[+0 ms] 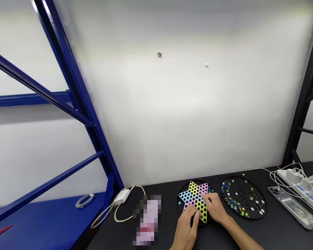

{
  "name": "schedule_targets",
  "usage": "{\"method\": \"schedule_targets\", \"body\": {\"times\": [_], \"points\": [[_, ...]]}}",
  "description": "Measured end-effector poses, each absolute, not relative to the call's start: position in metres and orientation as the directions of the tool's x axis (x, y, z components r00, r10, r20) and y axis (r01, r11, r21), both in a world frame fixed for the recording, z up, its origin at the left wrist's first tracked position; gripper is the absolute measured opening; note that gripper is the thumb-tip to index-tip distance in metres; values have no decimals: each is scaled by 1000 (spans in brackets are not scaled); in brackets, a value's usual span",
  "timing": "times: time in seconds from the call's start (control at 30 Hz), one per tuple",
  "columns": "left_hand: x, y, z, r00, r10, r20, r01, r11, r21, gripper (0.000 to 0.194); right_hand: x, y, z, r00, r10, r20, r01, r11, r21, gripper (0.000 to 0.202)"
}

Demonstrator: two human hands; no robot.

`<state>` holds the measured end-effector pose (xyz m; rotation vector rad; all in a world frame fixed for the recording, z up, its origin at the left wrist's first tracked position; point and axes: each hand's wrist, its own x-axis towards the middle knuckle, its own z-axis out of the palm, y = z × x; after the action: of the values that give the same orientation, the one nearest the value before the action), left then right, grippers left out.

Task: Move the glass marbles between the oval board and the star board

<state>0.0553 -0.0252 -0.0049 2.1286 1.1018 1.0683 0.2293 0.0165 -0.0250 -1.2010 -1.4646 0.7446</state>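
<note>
- Pink and yellow lower points of the star-shaped Chinese checkers board: left hand over them, fingers bent, thumb slightly apart; cannot tell whether anything is gripped.
- Right hand: at the upper right points, fingers curled, thumb and index narrow; any piece between them cannot be made out.
- Board location: between 12 and 1 o'clock of the left hand, between 9 and 10 of the right, on a round black tray.
- Step in hand, as judged: two-handed fingertip work at the board; the next move calls for light pressure, board flat.
- Between 2 and 3 o'clock of the right hand: second round tray, holding glass marbles.
- Farther, near 3 o'clock: smartphone, then power strip.
- Left hand's 9 o'clock: pixelated pink item, unidentifiable; near 10, white adapter.
</note>
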Motion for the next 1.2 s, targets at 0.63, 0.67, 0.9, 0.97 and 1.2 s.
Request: {"method": "schedule_targets", "body": {"times": [0.63, 0.67, 0.9, 0.97, 1.2], "points": [[54, -27, -3, 394, 802, 449, 344, -582, 737, 47, 239, -19, -45, -298, 799, 522, 827, 489, -276, 8], [54, -28, -2, 397, 803, 445, 345, -580, 738, 47, 242, -24, -45, -302, 808, 505, 822, 490, -292, 11], [54, -27, -2, 379, 800, 465, 351, -589, 728, 46, 275, -52, -54, -429, 810, 399, 789, 551, -270, 65], [54, -26, -2, 366, 802, 472, 350, -589, 728, 46, 293, -52, -55, -355, 840, 409, 824, 488, -287, 66], [55, -28, 0, 351, 796, 492, 361, -600, 714, 48, 372, -42, -55, 98, 931, 351, 942, 28, -336, 39]]}}
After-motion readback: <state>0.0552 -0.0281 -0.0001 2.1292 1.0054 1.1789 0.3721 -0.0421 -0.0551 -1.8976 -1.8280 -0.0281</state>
